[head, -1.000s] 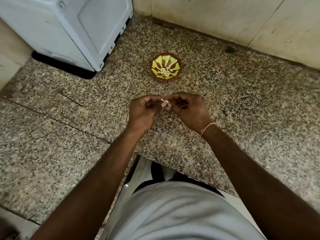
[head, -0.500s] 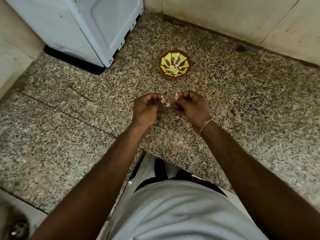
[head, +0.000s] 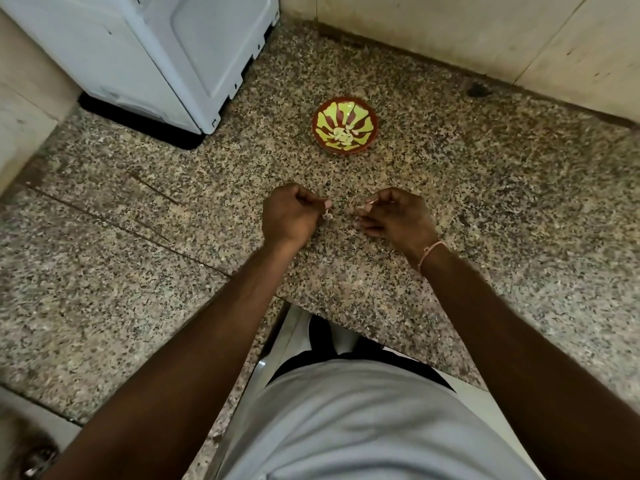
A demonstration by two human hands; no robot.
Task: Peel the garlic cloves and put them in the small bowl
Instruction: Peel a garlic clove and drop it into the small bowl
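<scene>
Head view — one entry, both hands over the speckled stone counter (head: 485,209).

Item 1, left hand (head: 289,216): your fingers are curled tight, the thumb and forefinger pinching a small pale scrap at their tips. Whether it is the garlic clove (head: 327,212) or a flake of skin I cannot tell; it is too small.

Item 2, right hand (head: 394,216): your fingers are curled, the thumb and forefinger nipping a thin pale sliver (head: 370,202), probably peel. The two hands are apart, with bare counter between them.

Item 3, small bowl (head: 367,114): red rim, yellow pattern, standing on the counter beyond your hands, well apart from them. Several pale peeled cloves (head: 343,135) lie at its bottom.

Handling note — judged as mid-peel, skin being pulled away. Keep the pinch light on the clove and firm on the skin, and tear along its length. Check that no papery bits cling before you carry it forward to the bowl.

Item 4, white appliance (head: 156,53): far left corner, uninvolved.
</scene>
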